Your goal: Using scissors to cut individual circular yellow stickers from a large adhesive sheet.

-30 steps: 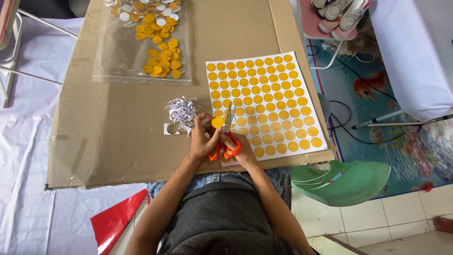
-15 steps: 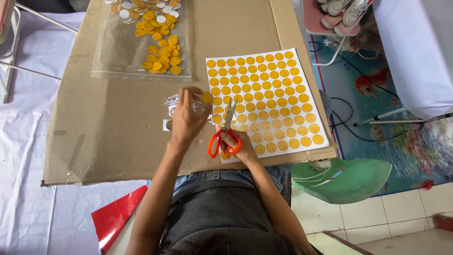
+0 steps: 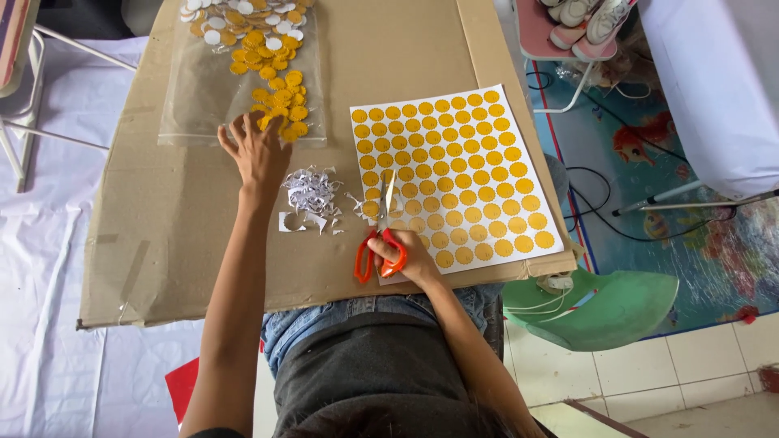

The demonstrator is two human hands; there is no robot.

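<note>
My left hand (image 3: 258,152) reaches forward with fingers spread, at the near edge of a clear plastic sheet (image 3: 182,113) piled with cut-out orange and white discs (image 3: 272,69). My right hand (image 3: 415,258) grips orange-handled scissors (image 3: 379,235), blades pointing away and lying on the lower left of a white sheet printed with rows of orange circles (image 3: 454,178). A small heap of white paper trimmings (image 3: 311,195) lies between my two hands. Everything rests on a flat piece of brown cardboard (image 3: 162,243).
A green plastic stool (image 3: 617,308) stands at the right, below the cardboard's edge. Cables run over a colourful mat (image 3: 641,162). A pink rack with shoes (image 3: 584,20) sits at the top right. White cloth (image 3: 49,243) covers the left; red paper (image 3: 182,385) lies near my lap.
My left hand has moved away from the scissors, forward and left to the disc pile on the plastic. The right hand still holds the scissors at the sheet's edge.
</note>
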